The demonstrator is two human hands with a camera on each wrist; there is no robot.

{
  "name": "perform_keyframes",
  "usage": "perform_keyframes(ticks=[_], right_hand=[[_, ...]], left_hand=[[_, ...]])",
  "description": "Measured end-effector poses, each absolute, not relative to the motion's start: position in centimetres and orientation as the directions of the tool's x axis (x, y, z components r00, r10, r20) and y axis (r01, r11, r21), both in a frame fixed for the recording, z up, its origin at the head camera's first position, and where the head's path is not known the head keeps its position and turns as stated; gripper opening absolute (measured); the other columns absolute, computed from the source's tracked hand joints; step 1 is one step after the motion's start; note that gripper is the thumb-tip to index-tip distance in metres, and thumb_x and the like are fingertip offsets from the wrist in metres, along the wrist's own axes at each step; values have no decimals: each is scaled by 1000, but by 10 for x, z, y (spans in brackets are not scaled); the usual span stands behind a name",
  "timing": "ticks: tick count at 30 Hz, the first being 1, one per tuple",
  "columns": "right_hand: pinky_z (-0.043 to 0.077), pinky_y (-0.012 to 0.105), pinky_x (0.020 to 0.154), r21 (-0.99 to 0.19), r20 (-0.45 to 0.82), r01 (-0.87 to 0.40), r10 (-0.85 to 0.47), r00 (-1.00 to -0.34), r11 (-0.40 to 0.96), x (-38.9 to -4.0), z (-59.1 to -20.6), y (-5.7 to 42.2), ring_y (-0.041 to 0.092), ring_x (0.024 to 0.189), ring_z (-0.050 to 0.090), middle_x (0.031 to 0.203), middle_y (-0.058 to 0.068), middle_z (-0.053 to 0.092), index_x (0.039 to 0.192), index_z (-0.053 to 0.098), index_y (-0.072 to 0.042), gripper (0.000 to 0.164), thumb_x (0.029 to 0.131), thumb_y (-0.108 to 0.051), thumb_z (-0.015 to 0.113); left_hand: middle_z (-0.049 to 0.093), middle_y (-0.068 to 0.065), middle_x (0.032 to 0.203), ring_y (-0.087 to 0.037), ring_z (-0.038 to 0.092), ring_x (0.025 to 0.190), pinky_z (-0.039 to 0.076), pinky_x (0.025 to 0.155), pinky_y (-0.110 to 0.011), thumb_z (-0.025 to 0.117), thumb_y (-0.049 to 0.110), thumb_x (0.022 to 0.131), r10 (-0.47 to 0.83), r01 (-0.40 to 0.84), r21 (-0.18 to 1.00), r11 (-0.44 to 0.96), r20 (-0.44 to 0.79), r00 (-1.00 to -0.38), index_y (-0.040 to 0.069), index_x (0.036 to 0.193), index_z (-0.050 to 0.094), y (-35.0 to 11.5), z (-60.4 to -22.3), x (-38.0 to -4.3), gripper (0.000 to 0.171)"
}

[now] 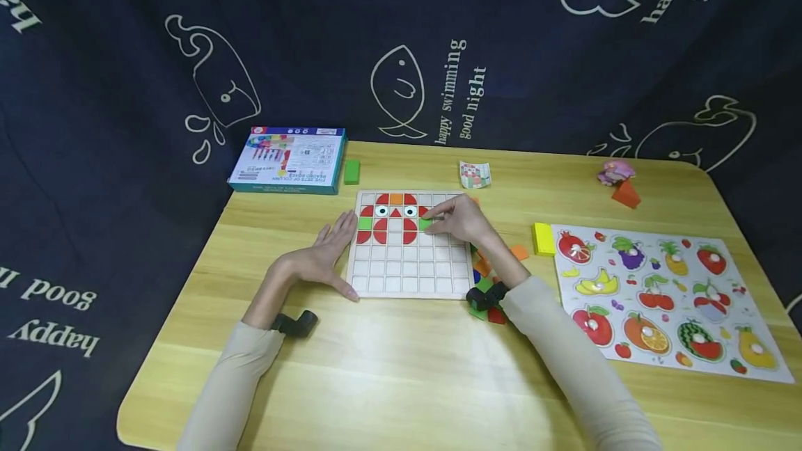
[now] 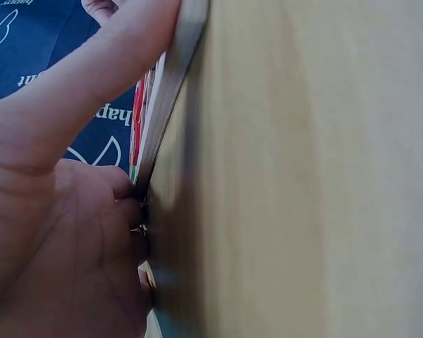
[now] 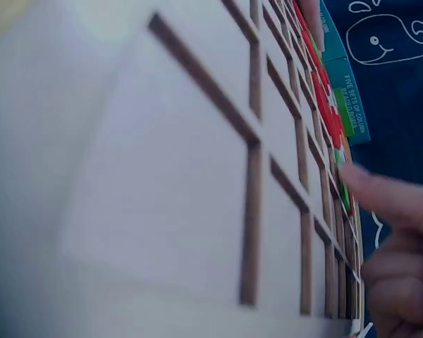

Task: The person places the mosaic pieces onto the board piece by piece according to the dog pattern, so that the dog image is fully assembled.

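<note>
A square wooden grid board lies on the table, its upper rows partly filled with red, orange, green and eye-marked tiles. My left hand is spread along the board's left side, fingers at the upper edge and thumb at the lower corner. In the left wrist view, the thumb lies against the wooden rim. Over the right part of the pattern, my right hand pinches a green square tile at its cell. A fingertip touches green in the right wrist view, with other fingers curled.
Loose coloured tiles lie right of the board, partly under the right forearm. A yellow block adjoins a fruit puzzle board. Behind are a box, a green block, a pattern card and a pink object.
</note>
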State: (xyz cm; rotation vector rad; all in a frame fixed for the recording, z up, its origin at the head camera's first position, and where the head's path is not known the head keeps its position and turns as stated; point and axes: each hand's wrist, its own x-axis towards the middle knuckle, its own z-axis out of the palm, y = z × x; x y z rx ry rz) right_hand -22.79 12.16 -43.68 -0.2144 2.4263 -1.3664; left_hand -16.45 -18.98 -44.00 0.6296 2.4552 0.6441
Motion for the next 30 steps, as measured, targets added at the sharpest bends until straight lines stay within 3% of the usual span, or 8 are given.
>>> perform_keyframes(ticks=[7, 13, 20, 25, 30], right_hand=[[19, 26, 45, -805, -201, -45, -344, -917, 591, -205, -403, 172, 15, 49, 24, 56, -2, 25, 113, 73, -15, 33, 82, -27, 77], [21, 25, 47, -727, -271, -12, -303, -914, 687, -164, -399, 221, 13, 51, 23, 57, -2, 26, 111, 73, -14, 28, 83, -21, 75], [23, 24, 46, -725, -407, 81, -331, -852, 684, -123, -420, 240, 13, 53, 28, 56, -4, 28, 104, 76, -15, 32, 73, -22, 84], [24, 21, 46, -787, -402, 71, -423, -812, 613, -106, -432, 237, 9, 50, 28, 55, -4, 30, 96, 76, -11, 34, 66, -22, 88], [25, 21, 47, -798, -384, 53, -438, -812, 601, -103, -434, 232, 9, 50, 29, 55, -3, 32, 91, 75, -9, 29, 66, -18, 88]], left_hand=[[-26, -9, 160, -25, -23, 149, -9, 123, -50, 84, 61, 58, 549, 330, 517, 790, -356, -756, 6, 152, -18, -190, -435, -167, 149], [-26, -9, 160, -25, -24, 149, -9, 123, -50, 84, 61, 58, 548, 328, 518, 790, -356, -757, 7, 152, -18, -188, -439, -165, 148], [-27, -9, 160, -25, -24, 149, -9, 123, -52, 84, 60, 58, 551, 313, 544, 779, -354, -755, 8, 152, -18, -186, -440, -163, 148], [-27, -8, 160, -24, -24, 148, -9, 123, -51, 85, 60, 58, 540, 305, 537, 787, -359, -762, 8, 152, -18, -187, -440, -163, 149], [-27, -7, 160, -24, -25, 148, -8, 123, -51, 84, 61, 58, 538, 304, 534, 789, -361, -762, 9, 152, -18, -188, -441, -164, 148]])
